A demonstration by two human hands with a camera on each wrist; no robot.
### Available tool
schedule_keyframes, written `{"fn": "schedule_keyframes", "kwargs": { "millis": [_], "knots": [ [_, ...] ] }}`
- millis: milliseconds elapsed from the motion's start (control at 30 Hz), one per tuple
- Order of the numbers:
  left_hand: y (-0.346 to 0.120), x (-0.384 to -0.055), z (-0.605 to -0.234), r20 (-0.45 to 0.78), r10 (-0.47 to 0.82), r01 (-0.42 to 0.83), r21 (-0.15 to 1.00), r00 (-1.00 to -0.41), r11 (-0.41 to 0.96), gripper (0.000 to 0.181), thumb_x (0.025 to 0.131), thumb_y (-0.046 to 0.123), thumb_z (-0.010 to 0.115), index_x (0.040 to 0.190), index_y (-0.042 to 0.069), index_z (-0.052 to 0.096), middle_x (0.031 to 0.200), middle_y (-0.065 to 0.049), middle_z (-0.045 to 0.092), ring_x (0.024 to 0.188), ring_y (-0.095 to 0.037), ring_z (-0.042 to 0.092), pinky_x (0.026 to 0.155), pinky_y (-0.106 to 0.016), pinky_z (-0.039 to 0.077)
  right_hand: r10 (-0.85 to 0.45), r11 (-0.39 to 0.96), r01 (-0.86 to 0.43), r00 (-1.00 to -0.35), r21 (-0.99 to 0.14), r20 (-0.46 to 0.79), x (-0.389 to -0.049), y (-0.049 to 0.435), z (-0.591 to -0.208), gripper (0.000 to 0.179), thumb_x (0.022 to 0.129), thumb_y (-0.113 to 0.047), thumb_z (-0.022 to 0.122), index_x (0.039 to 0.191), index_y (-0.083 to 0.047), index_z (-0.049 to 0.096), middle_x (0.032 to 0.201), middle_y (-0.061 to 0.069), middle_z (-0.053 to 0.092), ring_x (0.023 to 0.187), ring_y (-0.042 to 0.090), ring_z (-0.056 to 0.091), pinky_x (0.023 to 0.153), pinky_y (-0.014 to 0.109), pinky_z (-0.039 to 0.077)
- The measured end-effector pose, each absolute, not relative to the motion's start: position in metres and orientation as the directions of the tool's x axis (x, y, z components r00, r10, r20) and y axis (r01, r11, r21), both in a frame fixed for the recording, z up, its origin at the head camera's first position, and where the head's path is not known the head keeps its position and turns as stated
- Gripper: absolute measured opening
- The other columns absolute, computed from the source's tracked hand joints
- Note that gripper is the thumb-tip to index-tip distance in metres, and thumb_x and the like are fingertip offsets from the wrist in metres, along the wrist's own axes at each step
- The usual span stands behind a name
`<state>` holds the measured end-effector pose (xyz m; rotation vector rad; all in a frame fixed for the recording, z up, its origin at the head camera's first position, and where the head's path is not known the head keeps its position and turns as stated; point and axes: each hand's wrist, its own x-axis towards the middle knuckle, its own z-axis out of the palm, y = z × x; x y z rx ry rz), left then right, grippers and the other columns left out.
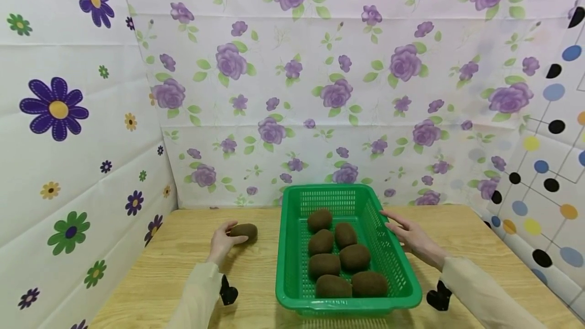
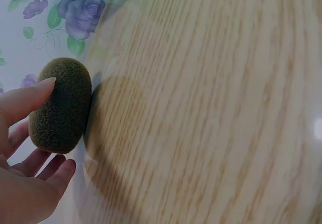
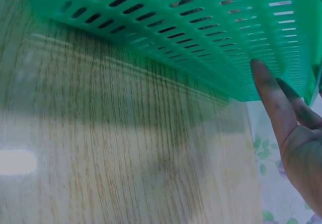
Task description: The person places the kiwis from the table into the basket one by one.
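A brown fuzzy kiwi [image 1: 246,231] lies on the table left of the basket, with my left hand [image 1: 221,242] around its left end. In the left wrist view, the thumb presses one side of this kiwi [image 2: 63,108] and the fingers curl at its lower end. The green plastic basket [image 1: 287,248] holds several more kiwis [image 1: 355,258]. At the basket's right rim is my right hand [image 1: 413,237], its fingers extended against the edge. From the right wrist, one straight finger [image 3: 274,95] shows along the slotted outer wall; the far fingertips are partly hidden.
The light wood table [image 1: 256,283] runs back to a floral curtain [image 1: 315,85]. Patterned sheets stand at the left and right sides. Each wrist carries a small black device, the left one [image 1: 228,292] near the sleeve cuff.
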<state>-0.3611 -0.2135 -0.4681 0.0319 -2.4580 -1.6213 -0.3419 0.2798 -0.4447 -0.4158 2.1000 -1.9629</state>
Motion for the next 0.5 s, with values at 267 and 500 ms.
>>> {"fn": "schedule_keyframes", "kwargs": {
  "millis": [267,500],
  "knots": [
    [-0.2132,-0.3643,-0.4755,0.163,-0.149,0.08,0.89,-0.975,0.449,0.054,0.073,0.005,0.075,0.12,-0.008,0.051,0.11,-0.028,0.047,0.098,-0.04,0.047,0.08,-0.049,0.041,-0.368,0.066,-0.054,-0.929,-0.996,0.026,-0.3416,0.2794,-0.4448,0.053,0.098,-0.022,0.041,0.146,-0.012,0.018,0.134,0.028,0.03,0.106,0.037,0.05,0.075,0.05,0.046],
    [-0.213,-0.3622,-0.4781,0.17,-0.151,0.09,0.897,-0.974,0.432,0.052,0.07,0.01,0.078,0.114,-0.007,0.054,0.112,-0.026,0.05,0.099,-0.038,0.048,0.081,-0.047,0.04,-0.361,0.062,-0.047,-0.932,-0.997,0.021,-0.3421,0.28,-0.4452,0.053,0.098,-0.022,0.041,0.145,-0.013,0.019,0.132,0.027,0.034,0.107,0.036,0.049,0.075,0.05,0.046]
  ]
}}
